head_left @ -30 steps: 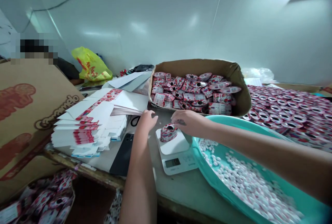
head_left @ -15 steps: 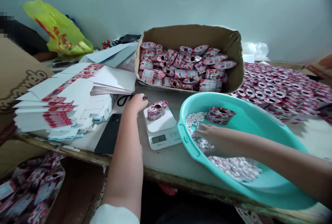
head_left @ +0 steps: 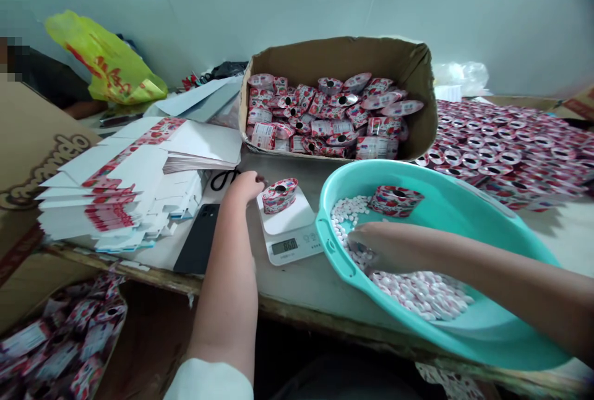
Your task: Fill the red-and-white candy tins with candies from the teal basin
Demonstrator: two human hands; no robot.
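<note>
My left hand [head_left: 248, 187] is beside the kitchen scale [head_left: 292, 222], just left of the packet on it. Its fingers show only in part, loosely bent and apart, with nothing seen in them. The printed red-and-white packet [head_left: 280, 197] stands on the scale's white plate, its dark round opening facing up. The display seems to read 86.0. My right hand [head_left: 371, 245] reaches into the turquoise basin [head_left: 482, 233], among small white candies [head_left: 427, 295]; its fingertips are hidden and blurred there. A second printed packet [head_left: 396, 201] lies in the basin behind that hand.
A cardboard box [head_left: 371, 57] of printed packets stands behind the scale. Many open packets [head_left: 501, 140] are packed together at right. Stacked white cartons [head_left: 125, 171], a black phone [head_left: 197, 239] and a yellow bag [head_left: 106, 66] are at left. A person's arm [head_left: 60, 78] shows beyond.
Since the first frame my right hand has left the packet on the scale and moved right, down into the basin's candies. My left hand stays beside the scale. The view has tilted down.
</note>
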